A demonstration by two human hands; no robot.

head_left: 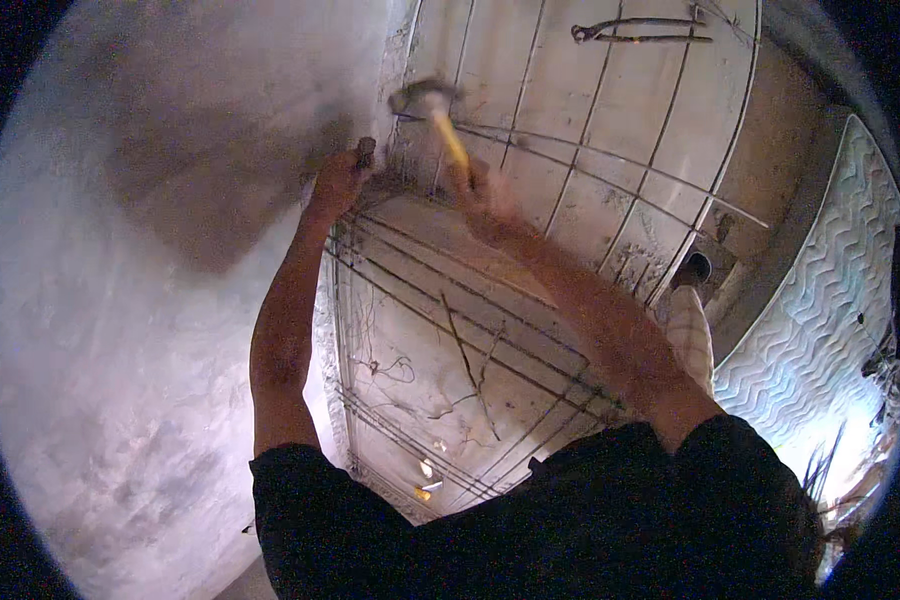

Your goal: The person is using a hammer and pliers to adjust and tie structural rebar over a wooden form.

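Note:
My right hand point(488, 208) is closed round the yellow handle of a hammer point(452, 142). The hammer's dark head is smeared by motion and hangs near the corner where the wall meets the slab. Left of it, against the wall, my left hand point(338, 185) is closed on a short dark tool with a blunt top, which looks like a chisel point(367, 148). Its lower end is hidden by my fingers and the wall. The hammer head and the chisel top are apart. Thin steel rods point(620, 180) run just beyond my right hand.
A pale plastered wall point(150, 400) fills the left side. Pincers point(640, 32) lie on the rod grid at the far right. More rods point(450, 290), wire scraps point(385, 370) and small debris point(427, 468) lie below my arms. A wavy-patterned pale blue sheet point(810, 280) stands at right.

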